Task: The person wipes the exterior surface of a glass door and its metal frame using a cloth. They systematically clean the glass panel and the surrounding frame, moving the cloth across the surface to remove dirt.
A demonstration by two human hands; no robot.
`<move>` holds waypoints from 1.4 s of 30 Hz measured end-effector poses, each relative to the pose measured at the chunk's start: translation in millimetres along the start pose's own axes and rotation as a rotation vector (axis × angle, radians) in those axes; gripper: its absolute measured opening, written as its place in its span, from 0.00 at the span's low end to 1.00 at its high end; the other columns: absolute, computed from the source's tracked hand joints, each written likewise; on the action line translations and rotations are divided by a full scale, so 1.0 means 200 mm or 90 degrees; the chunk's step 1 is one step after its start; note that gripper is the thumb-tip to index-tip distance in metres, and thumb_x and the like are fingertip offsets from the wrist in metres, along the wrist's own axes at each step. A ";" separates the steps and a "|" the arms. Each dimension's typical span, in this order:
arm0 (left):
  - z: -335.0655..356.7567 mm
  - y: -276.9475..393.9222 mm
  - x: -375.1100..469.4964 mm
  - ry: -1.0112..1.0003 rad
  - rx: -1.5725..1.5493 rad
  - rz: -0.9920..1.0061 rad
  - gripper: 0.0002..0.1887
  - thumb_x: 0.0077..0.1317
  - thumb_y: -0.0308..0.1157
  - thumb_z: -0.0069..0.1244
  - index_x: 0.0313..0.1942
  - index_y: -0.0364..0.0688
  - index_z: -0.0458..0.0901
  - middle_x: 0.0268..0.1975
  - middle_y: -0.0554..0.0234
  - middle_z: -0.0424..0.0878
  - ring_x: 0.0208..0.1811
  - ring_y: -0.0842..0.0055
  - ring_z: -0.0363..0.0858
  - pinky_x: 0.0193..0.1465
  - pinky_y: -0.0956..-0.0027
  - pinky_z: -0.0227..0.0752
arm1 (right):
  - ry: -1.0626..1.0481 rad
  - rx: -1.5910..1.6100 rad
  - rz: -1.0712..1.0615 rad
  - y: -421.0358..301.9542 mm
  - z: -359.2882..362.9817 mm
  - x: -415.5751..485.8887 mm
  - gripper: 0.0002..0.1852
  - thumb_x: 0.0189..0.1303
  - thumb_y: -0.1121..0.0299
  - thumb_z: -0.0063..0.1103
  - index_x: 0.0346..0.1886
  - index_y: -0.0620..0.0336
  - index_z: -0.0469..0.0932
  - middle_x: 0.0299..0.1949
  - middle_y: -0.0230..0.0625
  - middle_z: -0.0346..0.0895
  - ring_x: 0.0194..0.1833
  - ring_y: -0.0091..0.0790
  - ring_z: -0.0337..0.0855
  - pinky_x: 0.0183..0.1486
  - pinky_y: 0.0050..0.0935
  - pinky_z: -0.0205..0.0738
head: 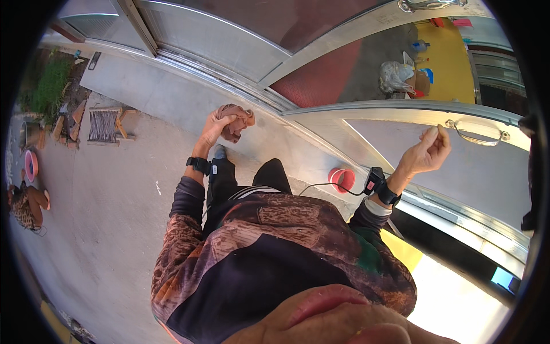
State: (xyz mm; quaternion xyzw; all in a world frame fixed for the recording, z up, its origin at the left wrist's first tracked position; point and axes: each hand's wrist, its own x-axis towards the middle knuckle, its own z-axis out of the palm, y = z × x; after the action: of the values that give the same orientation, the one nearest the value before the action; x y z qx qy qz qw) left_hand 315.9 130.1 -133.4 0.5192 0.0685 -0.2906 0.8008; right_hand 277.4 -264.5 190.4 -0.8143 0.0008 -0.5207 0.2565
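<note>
My left hand (215,127) grips a crumpled brown cloth (235,122) in front of me, above the concrete step. My right hand (427,150) is raised at the right, fingers curled in with the thumb against them and nothing visible in them. Its fingertips are close to one end of the metal pull handle (481,139) on the white door (455,167); whether they touch it I cannot tell. Each wrist wears a black strap; the right one carries a black device (374,180) with a cable running towards my waist.
A red bucket (342,179) stands by the door's foot. Through the glass show a plastic bag (393,77) and bottle (420,45). At left are a small folding stool (104,124), loose bricks (77,112), a pink basin (31,165) and a person (30,206) sitting low.
</note>
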 end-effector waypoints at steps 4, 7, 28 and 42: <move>0.05 0.07 0.02 -0.010 0.026 0.169 0.23 0.70 0.45 0.56 0.56 0.38 0.83 0.55 0.59 0.83 0.58 0.72 0.80 0.65 0.67 0.71 | -0.179 0.156 0.171 0.01 0.37 0.05 0.18 0.77 0.70 0.57 0.65 0.65 0.75 0.53 0.38 0.82 0.50 0.29 0.85 0.49 0.25 0.80; 0.11 0.09 0.01 -0.007 -0.019 0.161 0.29 0.66 0.49 0.60 0.59 0.36 0.80 0.54 0.56 0.82 0.56 0.69 0.80 0.64 0.65 0.72 | -0.249 0.212 0.209 0.06 0.61 0.20 0.26 0.80 0.59 0.53 0.73 0.63 0.68 0.63 0.43 0.79 0.61 0.35 0.82 0.56 0.31 0.79; 0.35 -0.01 0.00 -0.069 0.020 0.203 0.28 0.72 0.41 0.60 0.66 0.37 0.73 0.58 0.60 0.83 0.61 0.75 0.79 0.68 0.64 0.71 | -0.164 0.455 0.188 0.22 1.10 0.48 0.33 0.78 0.42 0.51 0.62 0.68 0.78 0.56 0.37 0.80 0.58 0.29 0.75 0.64 0.30 0.68; 1.26 1.03 0.41 0.227 0.473 0.924 0.18 0.63 0.30 0.63 0.53 0.42 0.82 0.59 0.55 0.74 0.56 0.57 0.74 0.56 0.59 0.71 | -0.379 0.711 0.252 0.19 1.05 0.55 0.45 0.76 0.28 0.30 0.69 0.64 0.69 0.64 0.44 0.78 0.64 0.40 0.77 0.68 0.41 0.71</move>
State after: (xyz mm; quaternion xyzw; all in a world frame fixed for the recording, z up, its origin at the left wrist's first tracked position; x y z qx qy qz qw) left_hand 445.8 -61.5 108.4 0.7031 -0.2573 0.3805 0.5429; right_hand 514.6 -239.3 198.9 -0.6527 -0.1907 -0.1388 0.7200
